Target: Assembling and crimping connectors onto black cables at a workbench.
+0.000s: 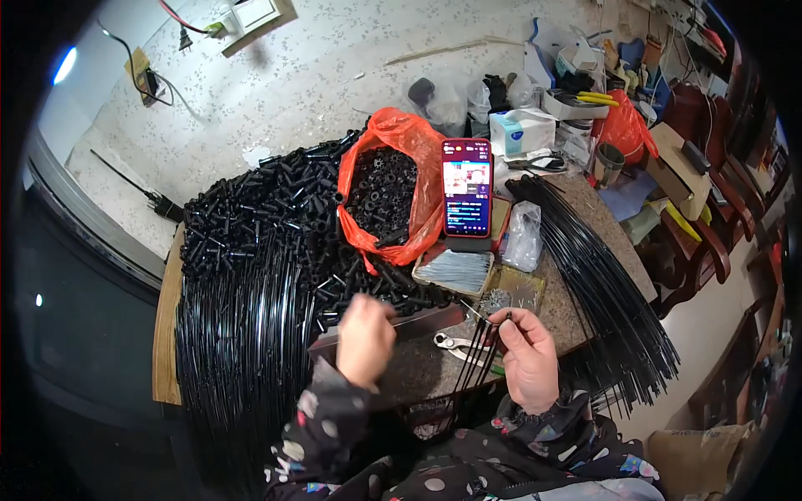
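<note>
1. Dark piece [508,316], small, at the fingertips of the right hand [528,359]. Thumb and forefinger closed on it in a pinch; exact shape too small to tell.
2. Rods [476,355], a few, thin and black: hanging just left of the right hand, upper ends near the pinch, lower ends toward the lap. Joined to the dark piece or merely beside it: cannot tell.
3. Left hand [365,341]: blurred, left of the rods and well apart from them, fingers curled inward. Anything inside the curl: cannot tell.
4. Just left of the right hand, partly behind the rods: pliers [449,341], lying unheld.
5. Beyond the right hand: short metal bits [499,299], then a clear bag [524,238].
6. Beyond and between both hands: pale pins [455,271] in a tray; behind them a phone [466,188], upright, screen lit.
7. Beyond the left hand: large heap of black tubes [251,217]; against it a red bag [430,213], open, full of small black rings [380,192].
8. Left of the left hand: broad left bundle [242,317] of long rods. Right of the right hand: fanned right bundle [597,275].
9. Progress, by judgement: one small handful in work, probably mid-piece; plenty left, going by heap and bag. Finished bundle, left or right: cannot tell.
</note>
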Available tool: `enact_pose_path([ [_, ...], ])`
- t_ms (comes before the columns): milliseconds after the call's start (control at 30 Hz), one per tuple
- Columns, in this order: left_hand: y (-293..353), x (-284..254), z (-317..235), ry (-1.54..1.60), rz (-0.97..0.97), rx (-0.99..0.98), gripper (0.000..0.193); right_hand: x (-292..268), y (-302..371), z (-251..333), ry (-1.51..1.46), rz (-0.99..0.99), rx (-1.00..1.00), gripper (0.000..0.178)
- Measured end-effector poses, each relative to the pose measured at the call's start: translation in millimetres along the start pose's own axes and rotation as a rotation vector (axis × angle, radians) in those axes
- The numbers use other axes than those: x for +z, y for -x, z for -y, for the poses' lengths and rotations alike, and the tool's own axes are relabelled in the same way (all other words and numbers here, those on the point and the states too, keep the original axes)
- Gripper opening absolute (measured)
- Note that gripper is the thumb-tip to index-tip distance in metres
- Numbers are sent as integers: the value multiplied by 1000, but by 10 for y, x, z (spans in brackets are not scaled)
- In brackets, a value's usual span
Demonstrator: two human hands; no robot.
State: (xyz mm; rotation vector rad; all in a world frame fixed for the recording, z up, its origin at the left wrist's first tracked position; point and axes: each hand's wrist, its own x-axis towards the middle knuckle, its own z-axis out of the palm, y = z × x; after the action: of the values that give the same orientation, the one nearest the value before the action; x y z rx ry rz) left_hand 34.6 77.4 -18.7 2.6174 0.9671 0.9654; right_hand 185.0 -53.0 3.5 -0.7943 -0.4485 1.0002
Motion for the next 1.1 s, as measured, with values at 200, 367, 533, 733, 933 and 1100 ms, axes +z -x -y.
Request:
enact_pose_path([
  [200, 672, 327, -24, 145, 125, 27, 13, 61, -95, -46, -16, 127, -11, 13],
  [367, 352, 50, -189, 1394, 10, -553, 21, 130, -76, -66, 6, 221, 39, 12],
  [533, -24, -141, -646, 1684, -113, -280, 19, 210, -41, -27, 101, 560, 29, 11],
  [733, 10, -156, -650, 1883, -21, -242, 19, 197, -126, -45, 96, 630, -8, 12],
  [933, 12, -162, -544, 1867, 92, -172, 14, 161, -209, -58, 43, 605, 144, 16],
  [1100, -10, -251, -490, 1691, 92, -82, 18, 245, -176, -64, 37, 545, 52, 17],
])
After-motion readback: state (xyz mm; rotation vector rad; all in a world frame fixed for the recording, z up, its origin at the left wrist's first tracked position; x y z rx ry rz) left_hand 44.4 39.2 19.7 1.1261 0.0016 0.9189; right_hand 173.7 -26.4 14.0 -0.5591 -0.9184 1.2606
